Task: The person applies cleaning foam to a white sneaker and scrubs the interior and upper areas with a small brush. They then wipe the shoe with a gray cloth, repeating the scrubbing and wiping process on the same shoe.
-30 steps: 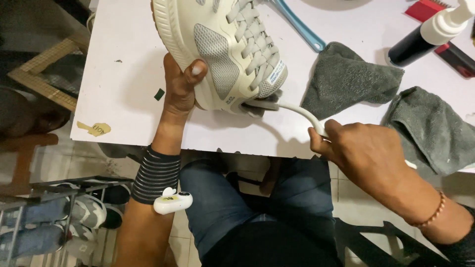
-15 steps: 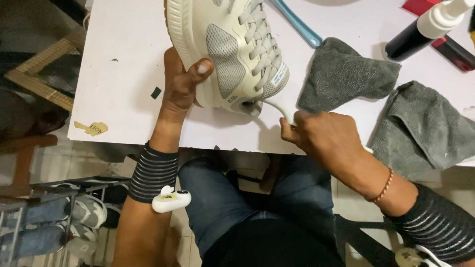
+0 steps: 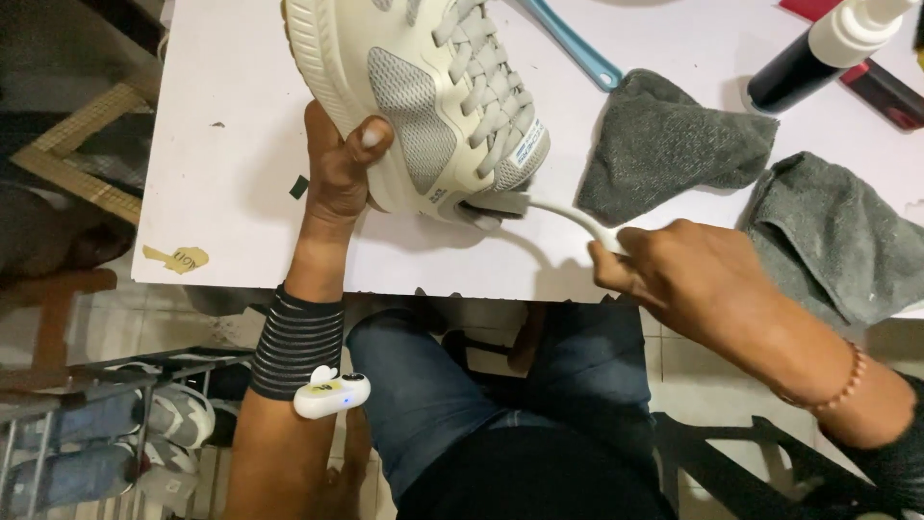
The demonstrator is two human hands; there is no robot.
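Note:
A cream and grey laced sneaker [image 3: 423, 96] lies tilted on the white table [image 3: 241, 125]. My left hand [image 3: 339, 169] grips its side near the heel, thumb pressed on the upper. My right hand [image 3: 688, 274] holds the curved white handle of a brush [image 3: 568, 214]. The brush head rests at the heel opening of the sneaker, partly hidden by it.
Two grey cloths [image 3: 669, 144] [image 3: 847, 236] lie on the table at right. A dark bottle with a white pump top [image 3: 818, 53], a blue handle [image 3: 577, 43] and a red item [image 3: 881, 87] sit at the back. A shoe rack [image 3: 106, 424] stands lower left.
My right hand has drawn back to the right, pulling the brush outward along the heel after pushing in half a second ago. The sneaker shifted slightly left.

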